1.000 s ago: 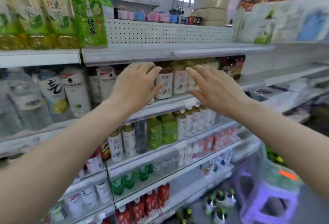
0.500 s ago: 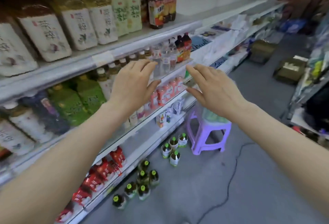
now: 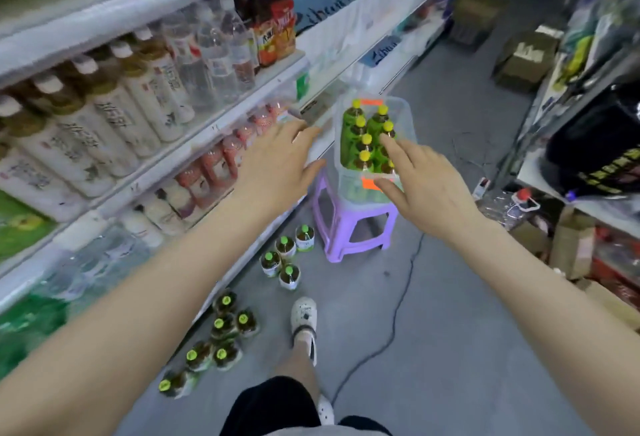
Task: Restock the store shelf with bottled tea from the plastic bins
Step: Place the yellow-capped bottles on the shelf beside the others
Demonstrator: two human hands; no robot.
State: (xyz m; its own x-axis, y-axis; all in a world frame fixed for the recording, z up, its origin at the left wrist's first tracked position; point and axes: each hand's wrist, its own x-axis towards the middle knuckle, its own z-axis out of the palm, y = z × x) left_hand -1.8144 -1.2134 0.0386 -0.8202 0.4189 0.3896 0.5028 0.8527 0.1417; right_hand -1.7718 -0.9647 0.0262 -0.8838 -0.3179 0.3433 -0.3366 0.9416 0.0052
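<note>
A clear plastic bin [image 3: 408, 123] stands on a purple stool [image 3: 349, 224] in the aisle. Inside it are several green tea bottles [image 3: 360, 144] with yellow caps. My right hand [image 3: 426, 186] hovers over the bin's near right corner, fingers spread and straight, holding nothing. My left hand [image 3: 277, 161] is stretched out just left of the bin, in front of the shelf edge [image 3: 194, 144], open and empty. The shelves on the left hold rows of white-labelled tea bottles [image 3: 114, 106].
Two clusters of green-capped bottles [image 3: 285, 259] [image 3: 221, 335] stand on the grey floor by the shelf base. A black cable [image 3: 391, 324] runs across the floor. My sandalled foot [image 3: 304, 324] is below. Cardboard boxes [image 3: 526, 57] and packed racks line the right.
My view has swung down from the upper shelves to the aisle floor. The bin on the stool has come into full view beneath my outstretched hands, which stay open.
</note>
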